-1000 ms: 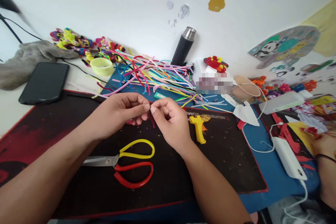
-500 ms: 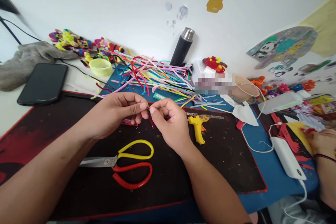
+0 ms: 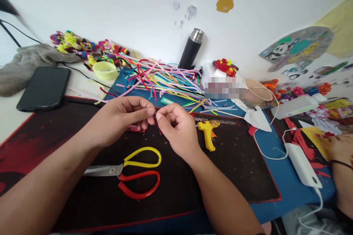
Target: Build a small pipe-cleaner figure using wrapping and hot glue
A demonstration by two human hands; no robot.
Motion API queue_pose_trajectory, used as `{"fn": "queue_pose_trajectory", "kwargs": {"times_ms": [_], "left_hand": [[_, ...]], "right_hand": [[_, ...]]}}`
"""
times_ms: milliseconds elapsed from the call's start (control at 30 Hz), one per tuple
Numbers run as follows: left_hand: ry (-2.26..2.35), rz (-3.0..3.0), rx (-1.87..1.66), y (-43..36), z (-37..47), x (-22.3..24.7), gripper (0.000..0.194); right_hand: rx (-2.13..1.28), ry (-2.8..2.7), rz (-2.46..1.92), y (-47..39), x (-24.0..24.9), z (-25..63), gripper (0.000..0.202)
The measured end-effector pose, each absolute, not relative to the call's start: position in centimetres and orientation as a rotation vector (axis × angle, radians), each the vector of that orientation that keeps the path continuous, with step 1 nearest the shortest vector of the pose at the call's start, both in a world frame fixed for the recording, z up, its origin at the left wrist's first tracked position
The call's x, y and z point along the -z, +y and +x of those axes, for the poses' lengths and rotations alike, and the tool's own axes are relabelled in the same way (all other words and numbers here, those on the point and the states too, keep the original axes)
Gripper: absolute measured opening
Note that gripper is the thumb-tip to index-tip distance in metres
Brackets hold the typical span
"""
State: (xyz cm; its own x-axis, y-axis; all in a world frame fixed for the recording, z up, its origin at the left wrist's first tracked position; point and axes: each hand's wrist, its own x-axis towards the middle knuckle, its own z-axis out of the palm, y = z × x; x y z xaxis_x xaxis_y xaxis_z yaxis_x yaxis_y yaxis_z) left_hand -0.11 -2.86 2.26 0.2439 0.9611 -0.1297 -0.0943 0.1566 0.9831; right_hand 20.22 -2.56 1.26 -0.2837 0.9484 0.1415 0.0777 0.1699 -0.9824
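Over the dark mat my left hand [image 3: 121,121] and my right hand [image 3: 180,130] meet, fingertips nearly touching. Thumb and forefinger of each are pinched on a short dark red pipe cleaner [image 3: 159,128], mostly hidden by the fingers; its end hangs below the right fingertips. Below the hands lie scissors [image 3: 119,170] with one yellow and one red handle, their blades partly behind my left forearm. A yellow glue gun [image 3: 208,136] rests to the right of my right hand. Behind my hands spreads a heap of colourful pipe cleaners [image 3: 165,80].
A black phone [image 3: 44,89] and a pale yellow-green ring-shaped roll [image 3: 105,71] lie on the left. At the back stands a black flask [image 3: 190,49]. To the right are a white power bank [image 3: 303,165] with cables and another person's hand [image 3: 340,147].
Both hands stay pinched in nearly the same place. The dark red piece between the fingertips has shifted slightly. The other person's hand at the right has moved a little.
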Motion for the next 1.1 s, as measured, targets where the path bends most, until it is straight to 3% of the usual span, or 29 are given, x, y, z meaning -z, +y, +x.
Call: {"fn": "queue_pose_trajectory", "kwargs": {"times_ms": [367,867,1100], "left_hand": [[1.088,1.163,-1.018,-2.99,-0.06,-2.44,0.047],[1.081,1.234,-0.987,-2.99,0.00,-2.37,0.033],[1.054,1.069,-1.076,-2.94,0.46,-2.13,0.043]], "right_hand": [[-1.273,-1.553,-1.035,-2.52,-1.35,20.30,0.019],[-1.307,-1.569,-1.018,-2.40,-1.24,20.11,0.018],[-1.297,-1.594,-0.985,-2.33,-0.78,20.24,0.023]]}}
